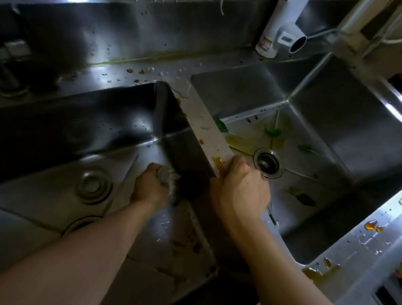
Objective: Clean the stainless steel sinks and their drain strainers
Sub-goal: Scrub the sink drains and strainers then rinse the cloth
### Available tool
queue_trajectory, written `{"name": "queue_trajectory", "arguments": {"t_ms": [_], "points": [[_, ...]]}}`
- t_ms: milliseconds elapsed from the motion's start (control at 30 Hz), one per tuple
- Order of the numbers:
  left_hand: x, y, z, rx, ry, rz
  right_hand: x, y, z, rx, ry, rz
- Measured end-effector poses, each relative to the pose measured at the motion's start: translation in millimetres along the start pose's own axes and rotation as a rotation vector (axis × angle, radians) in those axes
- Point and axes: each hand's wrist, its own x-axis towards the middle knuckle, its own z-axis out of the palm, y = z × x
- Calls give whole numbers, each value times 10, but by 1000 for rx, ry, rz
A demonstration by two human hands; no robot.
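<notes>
I'm partway through at best. My left hand (pixel 150 188) is down in the left sink (pixel 122 121), fingers curled round a small round grey thing with something pale under it, pressed against the sink's right wall beside the divider (pixel 213 131); it may be a strainer or a scrubber, I cannot tell which. My right hand (pixel 240 185) rests on the near end of the divider, fingers curled over its edge into the right sink (pixel 350 136), and I cannot tell whether they hold anything. In the left sink a strainer (pixel 94 187) lies on the floor near the open drain (pixel 80 224), so that one looks pulled out but not yet put back. The right sink is plainly undone: green leaf scraps (pixel 273 132) and yellowish smears lie round its drain strainer (pixel 269 162), which sits in place. Orange drips also spot the divider and the counter (pixel 374 226) on the right, so wiping remains.
</notes>
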Motion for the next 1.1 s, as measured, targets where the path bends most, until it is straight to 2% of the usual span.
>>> {"name": "queue_trajectory", "arguments": {"t_ms": [100, 167, 267, 400, 500, 633, 700, 967, 1100], "points": [[250, -47, 204, -75, -23, 78, 26, 28, 33, -28, 39, -31], [409, -147, 323, 126, -117, 118, 37, 40, 54, -35, 59, -52], [528, -267, 407, 375, -201, 67, 46, 51, 88, -46, 93, -70], [435, -320, 455, 561, -161, 112, 55, 43, 102, -37, 92, -55], [222, -351, 486, 583, -160, 215, 51, 27, 92, -25, 57, -31], [-157, -611, 423, 750, -196, 499, 29, 11, 86, -33, 37, -19], [-269, -742, 324, 771, -229, 545, 29, 14, 75, -17, 22, -13], [-584, -1234, -315, 912, -316, 447, -43, -52, 55, 36, 32, 19], [-658, -1181, -520, 894, -367, 312, -50, -61, 36, 25, 60, 27]]}}
